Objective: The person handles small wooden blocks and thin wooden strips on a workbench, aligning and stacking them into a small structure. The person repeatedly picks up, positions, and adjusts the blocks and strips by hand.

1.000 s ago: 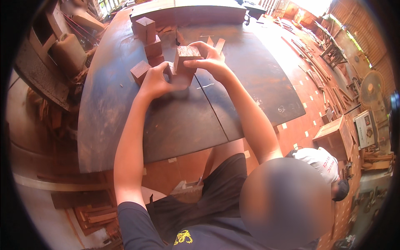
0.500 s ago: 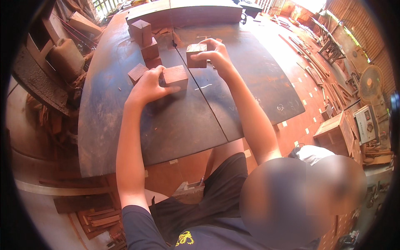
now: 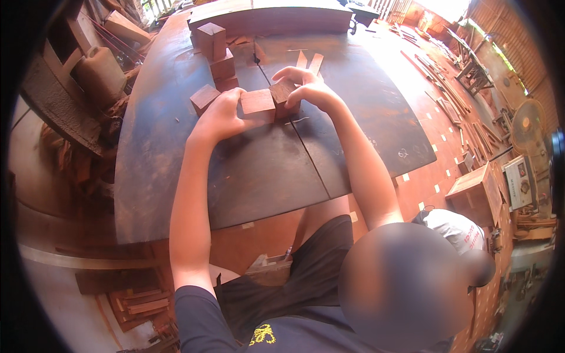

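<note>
My left hand (image 3: 220, 119) is closed on a reddish wooden block (image 3: 258, 102), its thumb along the near side. Beside it, my right hand (image 3: 313, 91) grips another wooden block (image 3: 283, 92), turned at an angle. The two held blocks meet or nearly meet side by side over the dark table (image 3: 253, 188). Just left of my left fingers sits a loose block (image 3: 203, 98), partly covered by the hand. Farther back, a row or stack of similar blocks (image 3: 212, 42) runs toward my left hand.
Thin wood offcuts (image 3: 315, 62) lie beyond my right hand. A long dark wooden piece (image 3: 276, 21) spans the table's far end. On the right stand a wooden box (image 3: 469, 189), a fan (image 3: 528, 125) and scattered strips on the floor. A white cap (image 3: 450, 226) shows beside a blurred patch.
My right hand has brought its block nearer and turned it against or close to the left one. My left hand keeps its hold. The whole view has shifted slightly.
</note>
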Demonstrator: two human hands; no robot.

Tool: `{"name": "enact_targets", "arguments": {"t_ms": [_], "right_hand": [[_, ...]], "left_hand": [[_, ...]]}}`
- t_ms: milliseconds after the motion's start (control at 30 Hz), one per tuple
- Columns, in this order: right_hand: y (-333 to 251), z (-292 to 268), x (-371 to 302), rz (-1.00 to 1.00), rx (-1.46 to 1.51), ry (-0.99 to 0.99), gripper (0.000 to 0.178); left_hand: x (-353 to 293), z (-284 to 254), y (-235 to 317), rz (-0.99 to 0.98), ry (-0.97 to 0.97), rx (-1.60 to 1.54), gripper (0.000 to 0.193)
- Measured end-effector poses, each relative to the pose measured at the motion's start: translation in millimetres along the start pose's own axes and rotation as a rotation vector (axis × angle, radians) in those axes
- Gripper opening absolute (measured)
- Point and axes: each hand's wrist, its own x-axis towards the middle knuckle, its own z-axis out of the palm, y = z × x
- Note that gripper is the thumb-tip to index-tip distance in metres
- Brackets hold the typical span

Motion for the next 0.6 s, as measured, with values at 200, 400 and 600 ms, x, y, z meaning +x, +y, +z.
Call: {"name": "enact_targets", "arguments": {"t_ms": [200,400,600], "right_hand": [[-9,5,-5,-0.069,-0.076,0.006,0.065],[-16,4,-12,-0.095,-0.177,-0.035,0.072],[-16,2,-11,-0.165,-0.222,-0.064,0.072]], "left_hand": [[-3,4,-7,0.056,0.084,0.030,0.070],[-3,2,2,0.016,0.054,0.091,0.071],[-1,10,2,0.114,0.156,0.121,0.066]]}}
